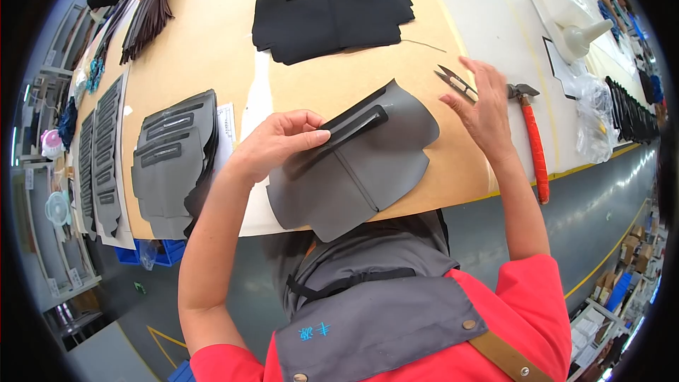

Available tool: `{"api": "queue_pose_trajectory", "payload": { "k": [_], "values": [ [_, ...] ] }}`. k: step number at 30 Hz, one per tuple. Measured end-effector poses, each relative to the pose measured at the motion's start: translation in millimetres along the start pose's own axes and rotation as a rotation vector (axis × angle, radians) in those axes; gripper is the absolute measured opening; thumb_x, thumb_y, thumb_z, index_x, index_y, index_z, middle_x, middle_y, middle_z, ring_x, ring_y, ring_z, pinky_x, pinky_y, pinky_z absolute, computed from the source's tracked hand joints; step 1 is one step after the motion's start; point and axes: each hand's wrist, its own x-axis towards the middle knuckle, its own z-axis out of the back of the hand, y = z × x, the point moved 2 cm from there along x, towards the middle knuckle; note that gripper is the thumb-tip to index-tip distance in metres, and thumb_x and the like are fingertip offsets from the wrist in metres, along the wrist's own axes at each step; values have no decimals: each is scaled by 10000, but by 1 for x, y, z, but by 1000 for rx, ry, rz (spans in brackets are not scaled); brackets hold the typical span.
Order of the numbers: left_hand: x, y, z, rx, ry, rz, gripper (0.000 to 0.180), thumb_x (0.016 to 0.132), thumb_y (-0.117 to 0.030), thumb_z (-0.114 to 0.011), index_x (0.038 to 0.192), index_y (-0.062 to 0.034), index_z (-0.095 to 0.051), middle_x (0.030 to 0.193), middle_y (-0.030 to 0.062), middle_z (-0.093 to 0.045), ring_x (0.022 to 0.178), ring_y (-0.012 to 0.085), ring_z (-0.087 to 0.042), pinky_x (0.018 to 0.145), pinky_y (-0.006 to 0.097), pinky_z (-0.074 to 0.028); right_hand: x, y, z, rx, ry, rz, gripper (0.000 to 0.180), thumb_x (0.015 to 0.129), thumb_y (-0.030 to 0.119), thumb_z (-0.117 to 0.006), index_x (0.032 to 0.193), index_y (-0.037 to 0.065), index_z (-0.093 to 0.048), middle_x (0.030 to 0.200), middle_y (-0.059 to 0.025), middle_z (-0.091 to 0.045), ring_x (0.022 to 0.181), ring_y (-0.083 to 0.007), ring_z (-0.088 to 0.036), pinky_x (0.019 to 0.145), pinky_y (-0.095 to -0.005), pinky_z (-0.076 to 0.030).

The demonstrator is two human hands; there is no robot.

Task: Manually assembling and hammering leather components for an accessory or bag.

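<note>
My left hand (279, 143) pinches the edge of a grey flat-cut panel (361, 163) between thumb and fingers. A black strip with a raised oblong loop runs along the panel's upper part, and a seam crosses its middle. The panel's near edge reaches the table's front edge. To the right, my right hand (488, 110) is open, thumb and fingers apart around a pair of thread snips (460, 85). The snips' blades point up and left; their rear end is hidden by the hand. Beside that hand lies a hammer (535, 141) with a red handle.
A stack of black panels (332, 18) lies at the far middle. Grey panels with black strips (173, 163) are piled at left. Dark strips (152, 7) bunch at the far left. A white squeeze bottle (587, 37) and clear plastic bag (594, 117) sit at right.
</note>
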Motion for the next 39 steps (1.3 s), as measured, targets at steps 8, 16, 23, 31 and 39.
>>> {"api": "queue_pose_trajectory", "payload": {
  "k": [8, 16, 23, 31, 39],
  "values": [
    [-9, -19, -3, 29, 66, -16, 192, 954, -222, -766, 1067, -72, -727, 923, -47, -722, 834, 23, -614, 789, 212, -474, 1, 32, -25, 1181, 844, -633, 567, 883, 397, -820, 1247, -17, -684, 1167, -97, -714, 1146, -164, -625, 1019, -340, -458],
    [-22, 14, 37, 189, -167, 202, 288, 931, -224, -777, 1166, -65, -726, 1010, -8, -726, 896, 75, -633, 833, 236, -501, -9, 48, -29, 1143, 611, -780, 392, 890, 175, -802, 1185, -53, -681, 1045, -124, -745, 887, -167, -715, 769, -309, -584],
    [-41, 49, -2, -496, -302, 101, 509, 875, -36, -803, 1340, 13, -604, 1180, 94, -726, 1049, 163, -697, 969, 343, -543, -15, 39, -32, 1108, 583, -809, 326, 903, 170, -790, 1147, -27, -700, 1023, -93, -749, 881, -143, -712, 773, -295, -573],
    [-48, 63, -14, -708, -221, 76, 555, 873, -88, -821, 1349, 60, -576, 1255, 151, -678, 1114, 195, -669, 975, 364, -547, -25, 36, -21, 1422, 600, -992, 323, 924, 147, -773, 1190, -7, -675, 1065, -106, -747, 930, -168, -732, 825, -319, -591],
    [-72, 79, -35, -968, -32, -196, 763, 897, -319, -825, 1491, -3, -465, 1361, 122, -633, 1249, 254, -613, 1092, 401, -483, -38, 65, 2, 1943, 649, -1011, 276, 974, 151, -725, 1199, -1, -674, 1100, -98, -744, 988, -182, -728, 873, -329, -589]
  ]
}}
